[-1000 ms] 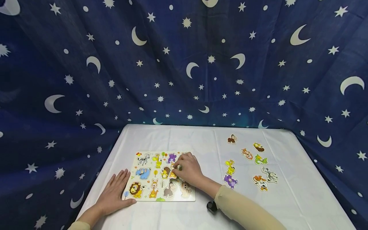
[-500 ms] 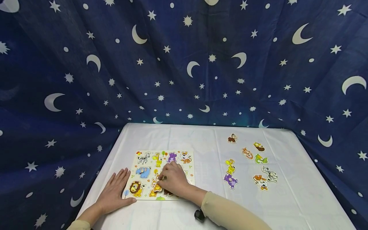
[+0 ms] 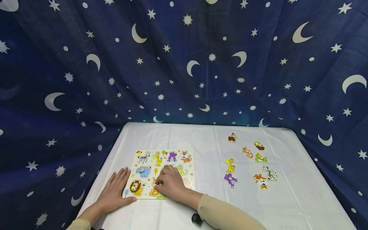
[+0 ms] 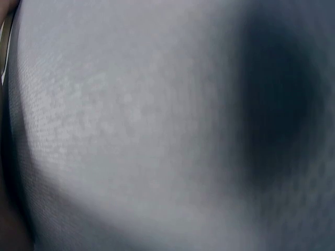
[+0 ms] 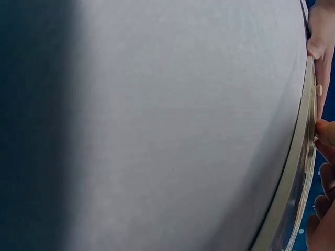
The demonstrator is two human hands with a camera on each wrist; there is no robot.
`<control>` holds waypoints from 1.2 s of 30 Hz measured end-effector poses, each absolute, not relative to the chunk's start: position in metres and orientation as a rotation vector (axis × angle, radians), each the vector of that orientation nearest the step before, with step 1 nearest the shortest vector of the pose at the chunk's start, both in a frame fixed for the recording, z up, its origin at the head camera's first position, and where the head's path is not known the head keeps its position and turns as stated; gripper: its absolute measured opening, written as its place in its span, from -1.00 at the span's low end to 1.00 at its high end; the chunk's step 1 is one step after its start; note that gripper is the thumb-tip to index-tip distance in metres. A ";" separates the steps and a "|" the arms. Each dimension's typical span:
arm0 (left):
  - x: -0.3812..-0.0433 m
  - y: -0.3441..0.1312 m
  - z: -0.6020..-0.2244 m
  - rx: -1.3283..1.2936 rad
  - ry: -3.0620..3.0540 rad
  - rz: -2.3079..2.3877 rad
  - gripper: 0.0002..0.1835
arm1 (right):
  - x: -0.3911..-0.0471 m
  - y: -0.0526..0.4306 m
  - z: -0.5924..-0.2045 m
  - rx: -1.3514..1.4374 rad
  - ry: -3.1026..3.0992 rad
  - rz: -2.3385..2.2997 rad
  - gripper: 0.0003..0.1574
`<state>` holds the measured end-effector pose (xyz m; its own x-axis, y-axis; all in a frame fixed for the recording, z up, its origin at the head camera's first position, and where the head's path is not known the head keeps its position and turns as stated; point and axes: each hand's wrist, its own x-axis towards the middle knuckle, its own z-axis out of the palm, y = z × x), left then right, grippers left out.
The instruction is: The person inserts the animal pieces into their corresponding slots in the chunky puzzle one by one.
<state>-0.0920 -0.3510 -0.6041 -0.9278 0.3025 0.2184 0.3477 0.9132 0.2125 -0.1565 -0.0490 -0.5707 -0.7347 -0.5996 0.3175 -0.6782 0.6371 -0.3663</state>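
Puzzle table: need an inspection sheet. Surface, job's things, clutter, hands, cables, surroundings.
Surface: white cloth with fold creases.
Job's things: puzzle board lies flat; kangaroo piece at the bottom row, seating unclear; eight loose pieces lie right of the board.
Clutter: black item by the right cuff, identity unclear.
Hands: left hand rests at the board's left edge; right hand pinches the kangaroo piece.
Cables: nothing seen.
Surroundings: blue curtain with moons and stars.

Dark blue curtain (image 3: 184, 38), pale moons (image 3: 243, 58), stars (image 3: 187, 19); white-covered table (image 3: 207, 140) below.
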 end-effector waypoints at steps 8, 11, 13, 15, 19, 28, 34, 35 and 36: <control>-0.092 -0.352 -0.604 -0.500 -2.891 -0.369 0.31 | -0.155 -0.052 -0.572 1.047 -2.685 0.713 -0.85; -0.093 -0.352 -0.604 -0.504 -2.899 -0.361 0.31 | -0.155 -0.053 -0.573 1.044 -2.675 0.717 -0.85; -0.093 -0.352 -0.604 -0.503 -2.901 -0.355 0.31 | -0.155 -0.053 -0.574 1.042 -2.670 0.722 -0.85; -0.092 -0.352 -0.604 -0.500 -2.901 -0.354 0.31 | -0.155 -0.053 -0.575 1.044 -2.661 0.726 -0.85; -0.092 -0.351 -0.603 -0.500 -2.897 -0.364 0.31 | -0.155 -0.053 -0.576 1.047 -2.645 0.728 -0.85; -0.091 -0.349 -0.600 -0.490 -2.898 -0.381 0.30 | -0.155 -0.053 -0.573 1.043 -2.674 0.770 -0.84; -0.091 -0.349 -0.599 -0.485 -2.905 -0.385 0.29 | -0.155 -0.054 -0.572 1.015 -2.734 0.800 -0.84; -0.091 -0.349 -0.599 -0.489 -2.901 -0.387 0.29 | -0.155 -0.054 -0.571 1.010 -2.739 0.806 -0.84; -0.091 -0.349 -0.599 -0.489 -2.900 -0.388 0.29 | -0.155 -0.054 -0.571 1.009 -2.737 0.817 -0.84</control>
<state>-0.0907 -0.3485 -0.5990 -0.9308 0.2972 0.2129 0.3426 0.9121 0.2250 -0.1549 -0.0543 -0.5714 -0.7726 -0.5695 0.2808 -0.6302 0.6339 -0.4483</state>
